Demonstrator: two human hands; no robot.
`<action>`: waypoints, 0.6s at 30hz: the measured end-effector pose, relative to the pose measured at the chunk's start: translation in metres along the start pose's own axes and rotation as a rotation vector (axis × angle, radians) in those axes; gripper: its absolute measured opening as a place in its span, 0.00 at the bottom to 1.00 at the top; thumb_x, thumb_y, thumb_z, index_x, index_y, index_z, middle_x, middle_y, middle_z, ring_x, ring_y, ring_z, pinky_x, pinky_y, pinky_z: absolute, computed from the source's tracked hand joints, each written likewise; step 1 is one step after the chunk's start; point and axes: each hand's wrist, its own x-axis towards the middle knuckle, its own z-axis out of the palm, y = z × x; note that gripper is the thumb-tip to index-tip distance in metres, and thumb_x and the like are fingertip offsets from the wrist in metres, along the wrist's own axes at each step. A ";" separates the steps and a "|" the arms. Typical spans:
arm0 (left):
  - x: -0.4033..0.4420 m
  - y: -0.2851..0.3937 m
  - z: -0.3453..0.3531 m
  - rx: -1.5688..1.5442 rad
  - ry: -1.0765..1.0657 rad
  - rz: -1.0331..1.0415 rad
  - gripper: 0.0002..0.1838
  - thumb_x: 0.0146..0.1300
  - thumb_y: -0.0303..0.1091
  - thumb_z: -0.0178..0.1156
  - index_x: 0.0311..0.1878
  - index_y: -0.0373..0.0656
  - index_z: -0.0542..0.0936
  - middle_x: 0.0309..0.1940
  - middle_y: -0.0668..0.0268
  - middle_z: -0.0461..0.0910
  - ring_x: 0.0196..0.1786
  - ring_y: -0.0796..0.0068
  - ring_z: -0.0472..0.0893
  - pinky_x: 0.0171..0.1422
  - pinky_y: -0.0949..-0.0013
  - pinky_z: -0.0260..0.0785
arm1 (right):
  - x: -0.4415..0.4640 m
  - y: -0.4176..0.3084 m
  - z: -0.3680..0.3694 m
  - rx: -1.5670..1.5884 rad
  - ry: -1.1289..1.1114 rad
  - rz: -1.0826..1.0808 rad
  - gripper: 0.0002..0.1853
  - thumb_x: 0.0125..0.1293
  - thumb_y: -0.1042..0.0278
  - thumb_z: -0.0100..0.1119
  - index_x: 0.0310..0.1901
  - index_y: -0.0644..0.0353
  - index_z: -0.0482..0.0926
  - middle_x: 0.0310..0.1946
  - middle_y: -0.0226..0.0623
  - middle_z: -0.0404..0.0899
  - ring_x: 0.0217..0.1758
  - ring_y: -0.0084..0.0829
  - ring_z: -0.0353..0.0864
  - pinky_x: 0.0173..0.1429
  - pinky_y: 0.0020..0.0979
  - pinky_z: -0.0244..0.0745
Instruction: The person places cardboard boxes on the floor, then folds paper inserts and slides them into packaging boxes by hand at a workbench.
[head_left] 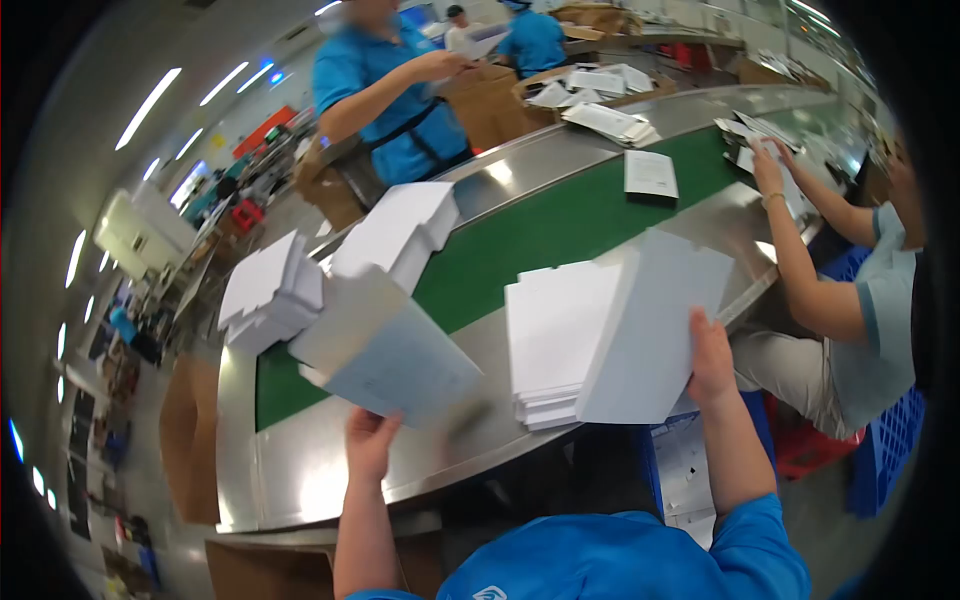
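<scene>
My left hand [370,442] grips the near edge of a pale flat carton [405,365], tilted and slightly blurred above the steel worktop. In my right hand [710,358] is a white flat carton [655,330], pinched at its right edge and slanting over the side of a stack of white flat cartons [558,335]. Beyond the left-hand carton sit two more piles, a left carton pile [268,285] and a right carton pile [405,225]. The carton in my left hand overlaps parts of both piles, so I cannot tell whether it touches them.
A green conveyor belt [500,255] runs between steel edges [430,455], with a small white packet [650,175] on it. A co-worker [850,290] handles papers at the right. Another person [385,100] stands across the belt. A blue crate [890,450] stands at lower right.
</scene>
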 end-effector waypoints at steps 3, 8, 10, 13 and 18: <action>-0.030 -0.021 -0.007 0.043 -0.064 -0.053 0.18 0.50 0.17 0.58 0.47 0.37 0.72 0.41 0.63 0.77 0.45 0.71 0.77 0.52 0.69 0.68 | -0.005 0.002 0.025 -0.063 -0.079 -0.061 0.24 0.68 0.53 0.42 0.58 0.63 0.61 0.50 0.38 0.71 0.52 0.30 0.72 0.54 0.32 0.68; -0.048 -0.043 -0.006 0.098 -0.114 -0.104 0.18 0.51 0.21 0.61 0.48 0.40 0.73 0.39 0.65 0.78 0.43 0.74 0.78 0.49 0.70 0.71 | 0.000 0.013 0.094 0.261 -0.344 -0.245 0.29 0.66 0.42 0.37 0.60 0.56 0.58 0.54 0.33 0.67 0.56 0.33 0.67 0.59 0.36 0.64; -0.049 -0.043 -0.005 0.105 -0.121 -0.077 0.18 0.52 0.22 0.61 0.47 0.40 0.73 0.39 0.65 0.78 0.43 0.74 0.78 0.49 0.70 0.71 | 0.003 0.017 0.131 0.415 -0.576 -0.301 0.32 0.64 0.39 0.38 0.61 0.53 0.58 0.55 0.31 0.66 0.58 0.32 0.66 0.59 0.37 0.63; -0.050 -0.038 -0.008 0.205 -0.209 -0.076 0.17 0.52 0.23 0.61 0.47 0.39 0.74 0.40 0.65 0.78 0.46 0.75 0.76 0.52 0.69 0.69 | 0.007 0.023 0.180 0.327 -0.719 -0.327 0.31 0.64 0.40 0.38 0.61 0.52 0.58 0.56 0.30 0.66 0.60 0.31 0.65 0.60 0.37 0.62; -0.052 -0.026 -0.005 0.134 -0.239 -0.015 0.15 0.54 0.22 0.59 0.46 0.39 0.74 0.40 0.67 0.77 0.46 0.77 0.75 0.54 0.70 0.68 | 0.024 0.047 0.205 0.113 -0.669 -0.316 0.26 0.66 0.47 0.41 0.57 0.58 0.62 0.51 0.32 0.69 0.54 0.28 0.69 0.56 0.31 0.64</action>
